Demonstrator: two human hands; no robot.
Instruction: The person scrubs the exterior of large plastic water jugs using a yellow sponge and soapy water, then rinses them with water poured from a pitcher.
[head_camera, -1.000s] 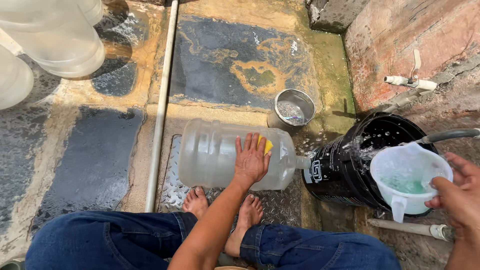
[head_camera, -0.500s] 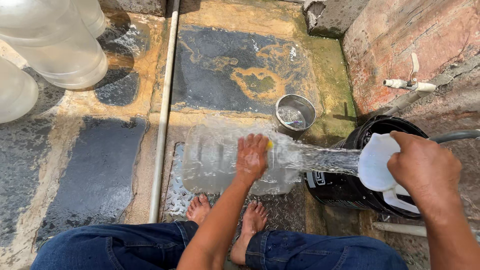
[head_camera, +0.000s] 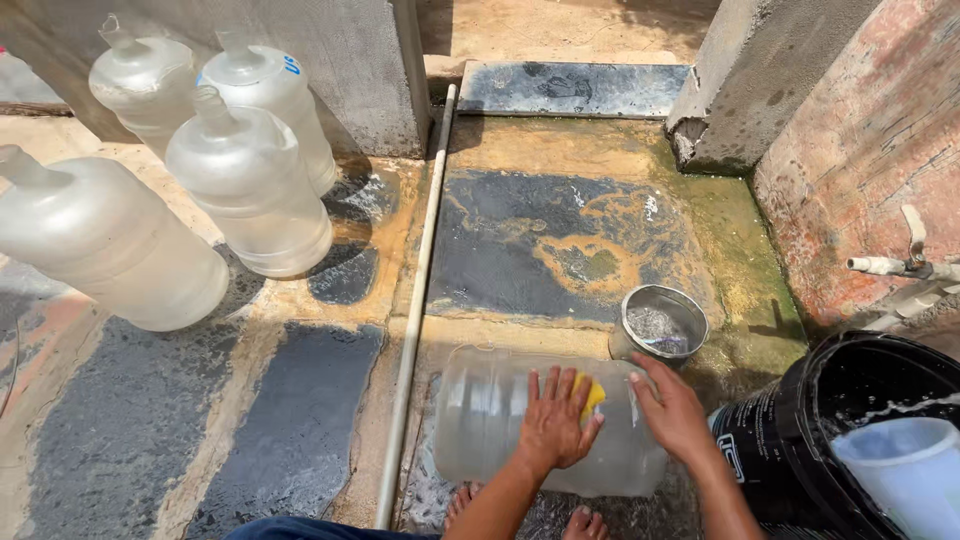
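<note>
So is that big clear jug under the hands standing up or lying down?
Lying down. The big clear jug rests on its side on the wet floor, with the left hand and right hand on it.

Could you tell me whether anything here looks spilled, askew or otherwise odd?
The large clear plastic water jug lies on its side on the wet stone floor, under the left hand with a yellow sponge and the right hand. Four similar jugs stand upright. Orange-green staining marks the floor.

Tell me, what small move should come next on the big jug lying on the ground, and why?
Probably rub the yellow sponge along the jug. The left hand presses it flat on the wet jug lying sideways, while the right hand steadies the end near the bucket.
</note>
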